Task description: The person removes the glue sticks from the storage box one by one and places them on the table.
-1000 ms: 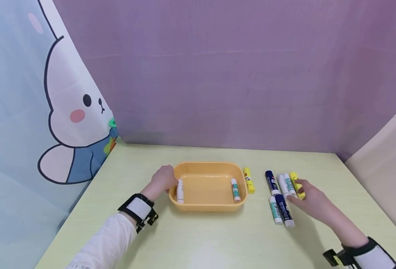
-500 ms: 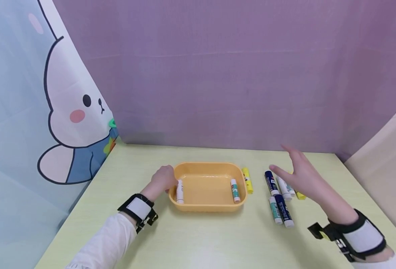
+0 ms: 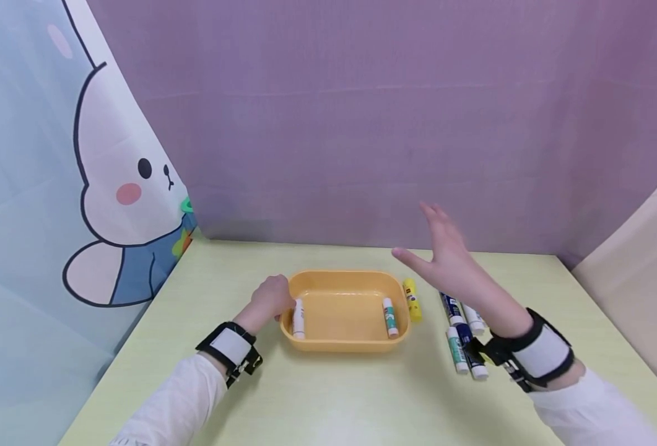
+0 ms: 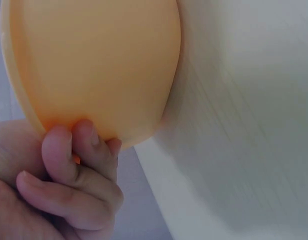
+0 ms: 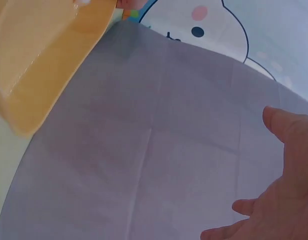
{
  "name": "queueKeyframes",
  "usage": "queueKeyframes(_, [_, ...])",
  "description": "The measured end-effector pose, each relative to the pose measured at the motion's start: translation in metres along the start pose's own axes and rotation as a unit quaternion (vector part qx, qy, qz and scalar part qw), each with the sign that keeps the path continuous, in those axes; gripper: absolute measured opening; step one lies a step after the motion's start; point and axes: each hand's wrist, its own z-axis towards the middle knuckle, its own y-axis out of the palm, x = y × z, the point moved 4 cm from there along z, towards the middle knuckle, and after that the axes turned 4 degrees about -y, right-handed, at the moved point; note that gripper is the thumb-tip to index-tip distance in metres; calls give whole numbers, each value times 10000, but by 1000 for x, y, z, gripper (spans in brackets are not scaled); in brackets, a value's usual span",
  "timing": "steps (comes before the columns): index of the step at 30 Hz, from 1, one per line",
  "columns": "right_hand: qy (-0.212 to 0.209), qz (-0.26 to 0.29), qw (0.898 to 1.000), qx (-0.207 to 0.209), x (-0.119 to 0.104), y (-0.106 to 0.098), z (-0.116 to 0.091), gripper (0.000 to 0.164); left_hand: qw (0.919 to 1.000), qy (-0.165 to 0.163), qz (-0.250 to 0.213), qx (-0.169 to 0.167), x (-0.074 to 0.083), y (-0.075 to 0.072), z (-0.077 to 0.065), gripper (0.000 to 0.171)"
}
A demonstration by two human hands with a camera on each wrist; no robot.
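My left hand (image 3: 272,296) grips the left end of a yellow-orange plastic tray (image 3: 345,345). In the left wrist view its curled fingers (image 4: 59,150) sit against the tray's outer wall under the rim. Inside the tray, a white glue stick (image 3: 298,319) lies at the left and a teal-and-white one (image 3: 390,318) at the right. My right hand (image 3: 452,263) is raised in the air to the right of the tray, thumb and fingers spread, holding nothing. Just beyond the tray's right side lies a yellow glue stick (image 3: 412,300).
Several glue sticks lie together right of the tray, among them dark blue ones (image 3: 472,351) and a teal-and-white one (image 3: 457,350); the right forearm covers part of the group. A purple curtain (image 3: 361,124) hangs behind the table, with a rabbit-print cloth (image 3: 133,142) at left.
My right hand has risen from the glue sticks at the right and moved left toward the tray, its fingers spread. The left hand and the tray have stayed in place.
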Motion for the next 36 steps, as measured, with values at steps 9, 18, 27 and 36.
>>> queueKeyframes(9, [-222, 548, 9982, -122, -20, 35, 22, 99, 10000, -62, 22, -61, 2, 0, -1, 25])
queueKeyframes(18, [-156, 1130, 9921, -525, -41, 87, 31, 102, 10000, -74, 30, -60, 3, -1, -3, 21])
queueKeyframes(27, [29, 1264, 9865, -1043, -58, 146, 29, 93, 10000, 52, -65, -11, 3, -4, -3, 14])
queueKeyframes(36, [368, 1226, 9805, -1492, -45, 197, 27, 84, 9999, 83, -111, 76, 3, -4, -5, 12])
